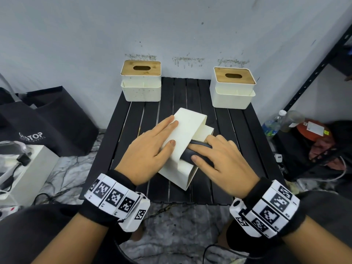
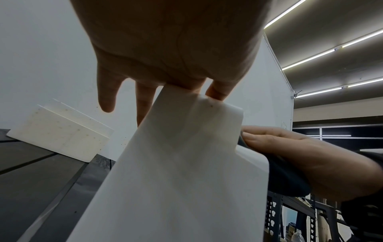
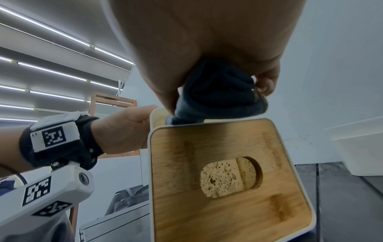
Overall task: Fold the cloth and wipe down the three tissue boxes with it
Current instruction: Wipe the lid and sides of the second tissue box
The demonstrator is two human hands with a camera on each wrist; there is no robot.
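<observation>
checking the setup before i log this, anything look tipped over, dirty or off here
The near white tissue box with a bamboo lid lies tipped on its side under the left hand while the right hand rubs the dark folded cloth on it. The far-left white box shows brown specks.

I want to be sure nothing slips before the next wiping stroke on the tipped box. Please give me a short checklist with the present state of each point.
1. Left hand steadies the tipped tissue box, fingers flat on it: ok.
2. Right hand holds the dark cloth against the box: ok.
3. Cloth is folded, not loose: ok, it looks bunched in folds in the right wrist view.
4. Box rests on the black table, away from the edge: ok.
5. Two other boxes, back left and back right, stand upright and clear of the hands: ok.
6. Which sides are already wiped: cannot tell.
</observation>
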